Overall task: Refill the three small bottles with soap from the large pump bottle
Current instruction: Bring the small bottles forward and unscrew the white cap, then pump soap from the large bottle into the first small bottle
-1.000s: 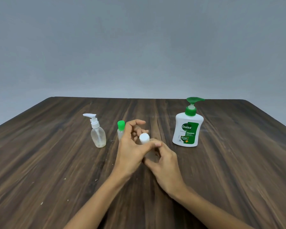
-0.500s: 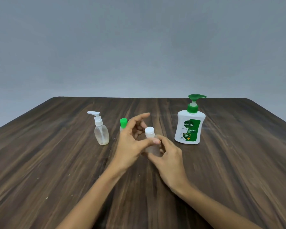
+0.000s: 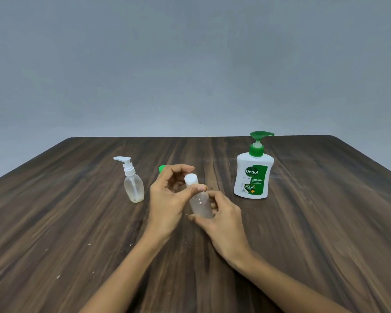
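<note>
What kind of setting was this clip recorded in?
Probably a plain staged tabletop setup, not a real bathroom: a bare dark wood-grain table, a blank grey wall behind it, and only soap bottles set out, including the large Dettol pump bottle.

**Bottles on the table**

On the table (image 3: 77,222), a pump bottle (image 3: 133,186) stands left, the soap bottle (image 3: 253,175) right. Between them, nearer, both hands hold a capped bottle (image 3: 200,205); another cap (image 3: 161,168) peeks behind the left hand (image 3: 167,199).

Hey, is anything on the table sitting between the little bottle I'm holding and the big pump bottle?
Nothing visible. Bare table lies between the small bottle, gripped by your right hand and capped under your left hand, and the pump bottle.
</note>
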